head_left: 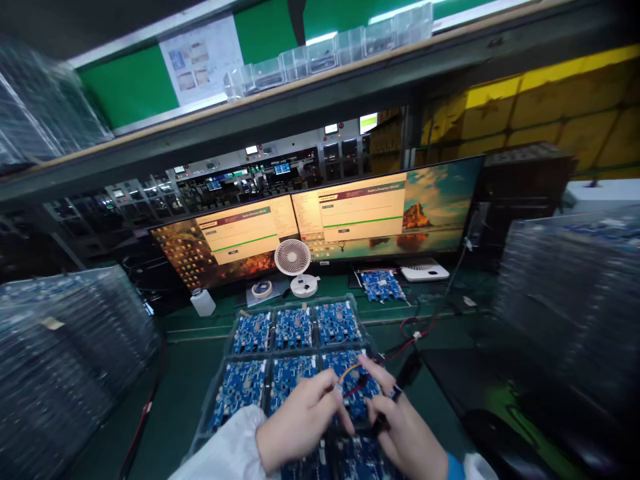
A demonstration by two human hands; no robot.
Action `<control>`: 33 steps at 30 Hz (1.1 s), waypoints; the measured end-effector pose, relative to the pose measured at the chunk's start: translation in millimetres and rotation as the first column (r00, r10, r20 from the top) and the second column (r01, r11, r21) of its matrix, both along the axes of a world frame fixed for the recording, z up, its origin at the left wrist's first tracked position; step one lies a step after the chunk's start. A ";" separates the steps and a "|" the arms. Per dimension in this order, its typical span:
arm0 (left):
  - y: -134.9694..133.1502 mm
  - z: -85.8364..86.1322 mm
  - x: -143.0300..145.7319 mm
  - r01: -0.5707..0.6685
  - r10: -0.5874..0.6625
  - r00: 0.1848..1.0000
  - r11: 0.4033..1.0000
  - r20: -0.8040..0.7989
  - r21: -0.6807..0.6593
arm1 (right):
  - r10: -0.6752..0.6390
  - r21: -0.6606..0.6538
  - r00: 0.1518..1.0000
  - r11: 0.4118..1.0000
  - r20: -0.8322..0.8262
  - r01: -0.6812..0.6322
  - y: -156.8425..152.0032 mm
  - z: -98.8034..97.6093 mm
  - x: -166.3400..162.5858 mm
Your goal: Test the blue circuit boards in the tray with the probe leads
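Left hand bare, its arm in a white sleeve — right hand bare too, blue cuff at the wrist

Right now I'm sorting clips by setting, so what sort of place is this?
Most likely an electronics factory test bench: both hands work wires over a clear tray of blue circuit boards, two monitors show program windows, and stacked trays flank the bench.

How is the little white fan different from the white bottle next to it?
The fan has a round slotted head on a stand; the bottle is a plain blocky shape with a small cap. The fan stands taller and sits in front of where the two screens meet; the bottle sits lower, further left. Both are white and stand upright on the green bench.
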State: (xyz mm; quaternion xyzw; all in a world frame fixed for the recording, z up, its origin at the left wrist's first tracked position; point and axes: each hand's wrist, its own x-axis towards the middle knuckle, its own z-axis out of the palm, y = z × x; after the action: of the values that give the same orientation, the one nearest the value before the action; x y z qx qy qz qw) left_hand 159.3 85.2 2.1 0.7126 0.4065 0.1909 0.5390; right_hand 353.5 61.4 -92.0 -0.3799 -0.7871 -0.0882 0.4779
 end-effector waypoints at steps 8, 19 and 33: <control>19.8 -1.7 -7.7 0.154 -0.154 0.987 0.988 -0.042 0.010 | -0.114 -0.179 0.992 0.979 -0.061 0.101 27.0 -30.6 26.1; 25.2 -13.8 -9.7 0.204 -0.160 0.972 0.938 0.172 -0.281 | -0.022 -0.035 0.998 0.999 -0.063 0.019 26.9 -40.1 27.6; 147.0 -40.0 -61.7 0.117 0.248 0.832 0.796 -0.496 0.594 | 0.132 -0.450 0.989 0.889 0.064 -0.089 31.0 -0.6 21.1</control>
State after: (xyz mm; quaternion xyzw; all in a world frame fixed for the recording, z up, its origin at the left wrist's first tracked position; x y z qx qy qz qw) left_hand 97.6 232.3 -37.9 0.8545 0.4875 0.1161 0.1366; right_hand 374.6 92.5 -92.5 -0.4293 -0.8279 0.1041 0.3456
